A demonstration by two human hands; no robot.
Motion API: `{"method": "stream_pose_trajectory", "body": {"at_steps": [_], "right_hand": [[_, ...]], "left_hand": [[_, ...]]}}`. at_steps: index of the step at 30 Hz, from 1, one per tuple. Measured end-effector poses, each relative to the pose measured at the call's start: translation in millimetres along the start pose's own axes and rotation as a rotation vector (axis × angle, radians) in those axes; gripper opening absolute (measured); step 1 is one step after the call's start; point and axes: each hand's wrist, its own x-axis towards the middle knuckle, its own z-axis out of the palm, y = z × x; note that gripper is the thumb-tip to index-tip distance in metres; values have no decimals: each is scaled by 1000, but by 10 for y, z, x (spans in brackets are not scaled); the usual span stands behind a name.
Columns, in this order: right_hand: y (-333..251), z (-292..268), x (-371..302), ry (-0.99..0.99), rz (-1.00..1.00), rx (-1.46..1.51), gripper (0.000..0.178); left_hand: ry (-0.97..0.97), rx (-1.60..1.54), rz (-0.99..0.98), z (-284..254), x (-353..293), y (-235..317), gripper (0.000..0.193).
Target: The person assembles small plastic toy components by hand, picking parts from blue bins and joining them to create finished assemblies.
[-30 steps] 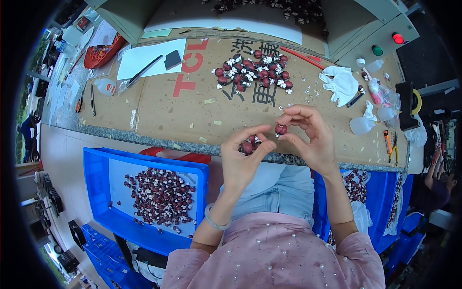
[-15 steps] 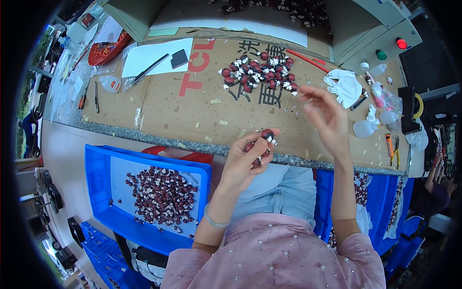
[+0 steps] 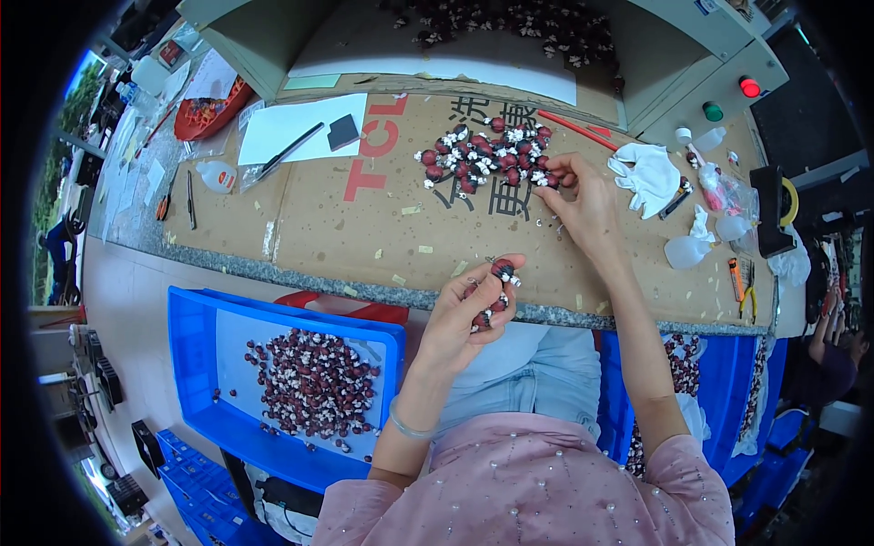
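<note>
Several small dark-red, black and white figure-like pieces (image 3: 500, 269) are held in my left hand (image 3: 458, 314), its fingers curled round them just above the table's front edge. My right hand (image 3: 587, 205) reaches over the table to the right edge of a loose pile of similar pieces (image 3: 473, 157). Its thumb and fingertips close round one piece there, which is partly hidden by the fingers. What exactly the pieces depict is too small to make out.
A blue tray (image 3: 287, 300) of the same pieces sits lower left. On the cardboard-covered table (image 3: 319, 218) are a black pen (image 3: 293, 148), a red stick (image 3: 576, 130), a white glove (image 3: 644, 177), plastic bottles (image 3: 687, 251) and yellow-handled pliers (image 3: 748, 300). A grey cabinet (image 3: 674, 82) stands behind.
My right hand has come down and left onto the edge of the pile, its fingers closing round a piece. My left hand still holds its pieces. The view has shifted slightly.
</note>
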Motion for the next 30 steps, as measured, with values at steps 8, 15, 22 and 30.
{"method": "stream_pose_trajectory", "body": {"at_steps": [8, 15, 22, 30], "right_hand": [[-76, -185, -129, 42, 130, 264, 36], [-298, -439, -501, -106, 227, 889, 51], [-285, -450, -680, -131, 337, 1189, 61], [-276, -450, -725, -122, 391, 1141, 64]], "left_hand": [[30, -95, 73, 63, 1, 21, 25], [94, 83, 96, 15, 74, -85, 21], [211, 231, 100, 189, 116, -124, 15], [241, 320, 95, 264, 98, -195, 23]]}}
